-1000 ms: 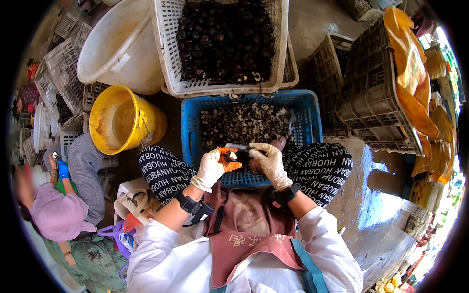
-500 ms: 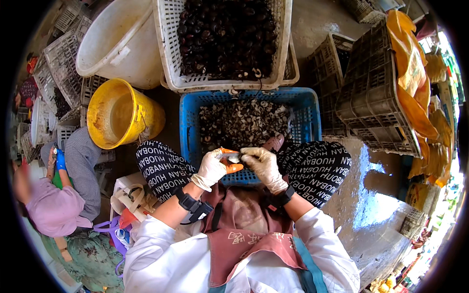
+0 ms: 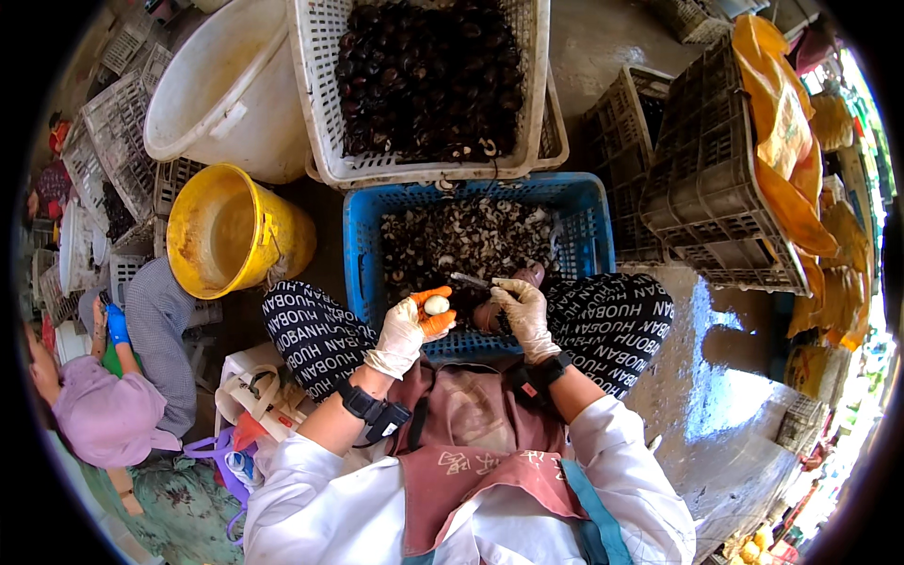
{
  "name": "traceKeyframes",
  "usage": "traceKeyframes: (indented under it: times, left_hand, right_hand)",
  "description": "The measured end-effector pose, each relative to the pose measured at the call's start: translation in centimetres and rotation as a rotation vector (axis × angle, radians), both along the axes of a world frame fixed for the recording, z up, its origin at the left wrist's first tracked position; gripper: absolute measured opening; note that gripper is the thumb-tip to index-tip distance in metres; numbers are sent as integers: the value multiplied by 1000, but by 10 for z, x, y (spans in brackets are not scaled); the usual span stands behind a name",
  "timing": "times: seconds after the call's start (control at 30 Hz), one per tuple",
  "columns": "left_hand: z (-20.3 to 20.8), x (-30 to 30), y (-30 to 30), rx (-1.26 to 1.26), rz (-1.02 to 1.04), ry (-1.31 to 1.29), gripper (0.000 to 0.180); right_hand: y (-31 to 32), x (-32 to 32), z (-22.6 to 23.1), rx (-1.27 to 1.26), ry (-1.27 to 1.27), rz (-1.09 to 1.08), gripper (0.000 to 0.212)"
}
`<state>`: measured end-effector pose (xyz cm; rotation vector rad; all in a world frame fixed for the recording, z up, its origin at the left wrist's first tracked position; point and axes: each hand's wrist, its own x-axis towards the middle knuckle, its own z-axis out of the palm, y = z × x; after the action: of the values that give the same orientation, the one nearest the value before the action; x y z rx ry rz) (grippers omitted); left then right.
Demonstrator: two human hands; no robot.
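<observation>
My left hand [image 3: 403,335], in a pale glove with orange finger covers, grips a peeled white water chestnut [image 3: 436,305] between thumb and fingers. Across from it, my gloved right hand [image 3: 524,318] is closed on a small peeling knife [image 3: 469,280]. Its thin blade points left, apart from the water chestnut. Both hands are over the near side of a blue plastic basket [image 3: 359,235], which holds dark and white peelings [image 3: 461,235]. Beyond it, a white basket [image 3: 320,104] contains many dark unpeeled water chestnuts [image 3: 428,85].
A yellow bucket [image 3: 294,231] and a large white tub [image 3: 273,122] stand left of the baskets. Stacked grey crates [image 3: 702,198] with orange cloth [image 3: 777,122] rise at the right. Another person [image 3: 113,405] sits at the far left. The floor at right is wet.
My hands have moved apart: the knife has left the water chestnut and is now up and to the right. The white water chestnut shows plainly in my left fingers.
</observation>
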<state>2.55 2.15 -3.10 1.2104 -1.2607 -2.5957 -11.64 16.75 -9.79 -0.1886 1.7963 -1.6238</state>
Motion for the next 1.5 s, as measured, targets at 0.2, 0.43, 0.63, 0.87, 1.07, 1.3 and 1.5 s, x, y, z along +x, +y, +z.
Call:
traceKeyframes:
  times: [0.2, 0.43, 0.63, 0.87, 1.07, 1.3, 1.5]
  left_hand:
    - [-14, 1, -6, 461, 217, 235, 44]
    - [-19, 4, -6, 561, 257, 210, 37]
    - [-10, 4, -11, 342, 64, 136, 30]
    - [-9, 4, -17, 583, 146, 180, 45]
    - [-13, 1, -15, 429, 135, 42, 35]
    - [-16, 7, -20, 507, 53, 78, 30]
    - [-28, 12, -20, 691, 97, 200, 37]
  right_hand:
    - [-5, 10, 17, -108, -25, -9, 21]
    - [-8, 10, 22, 68, 348, 92, 21]
    - [-13, 16, 39, 28, 212, 234, 21]
    - [-12, 16, 32, -24, 303, 203, 20]
    - [-2, -3, 5, 73, 161, 104, 19]
    - [-2, -4, 7, 109, 198, 179, 18]
    - [-14, 10, 25, 16, 158, 224, 19]
